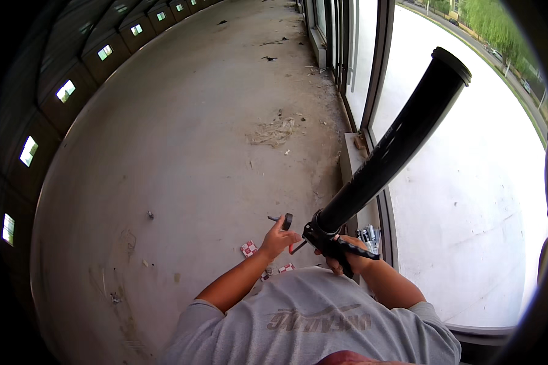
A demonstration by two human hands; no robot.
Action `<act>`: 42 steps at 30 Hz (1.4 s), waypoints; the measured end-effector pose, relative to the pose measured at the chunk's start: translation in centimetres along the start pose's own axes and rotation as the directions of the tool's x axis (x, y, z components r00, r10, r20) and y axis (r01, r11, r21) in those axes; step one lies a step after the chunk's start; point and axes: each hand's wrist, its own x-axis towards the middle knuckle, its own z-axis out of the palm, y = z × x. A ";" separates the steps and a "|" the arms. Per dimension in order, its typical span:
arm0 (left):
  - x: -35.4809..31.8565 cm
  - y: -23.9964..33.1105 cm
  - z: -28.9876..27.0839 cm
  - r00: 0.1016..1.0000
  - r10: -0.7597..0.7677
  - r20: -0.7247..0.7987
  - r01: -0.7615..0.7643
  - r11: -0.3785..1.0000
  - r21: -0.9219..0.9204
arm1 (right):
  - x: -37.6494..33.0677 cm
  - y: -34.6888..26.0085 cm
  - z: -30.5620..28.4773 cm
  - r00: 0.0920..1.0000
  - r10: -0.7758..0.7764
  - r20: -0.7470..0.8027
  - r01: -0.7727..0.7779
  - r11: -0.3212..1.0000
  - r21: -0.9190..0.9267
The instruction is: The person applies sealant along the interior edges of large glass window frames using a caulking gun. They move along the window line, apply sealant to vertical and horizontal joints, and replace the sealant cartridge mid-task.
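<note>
Two small flat packs lie on the concrete floor (176,152) near the person's feet. One pack (248,248) is squarish, checked red and white, just left of the left forearm. The second pack (286,267), checked the same, lies lower, partly hidden by the grey shirt. By the window frame, a cluster of tubes (369,237) stands upright, silver-grey with dark tops, their labels too small to tell.
</note>
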 end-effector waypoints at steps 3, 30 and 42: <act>3.6 -1.8 0.5 0.995 0.059 0.079 -0.076 0.970 0.232 | -0.4 -0.5 -0.9 0.994 -0.088 -0.058 0.082 0.992 -0.098; 13.8 18.1 -2.3 0.811 0.428 0.399 -0.438 0.896 -0.070 | 19.0 1.7 -6.1 0.888 -0.031 -0.458 -0.198 0.874 -0.444; 18.2 11.5 -3.0 0.924 0.131 0.358 -0.302 0.825 0.478 | 14.8 23.5 -27.0 0.055 0.008 -0.998 -0.692 0.722 -0.032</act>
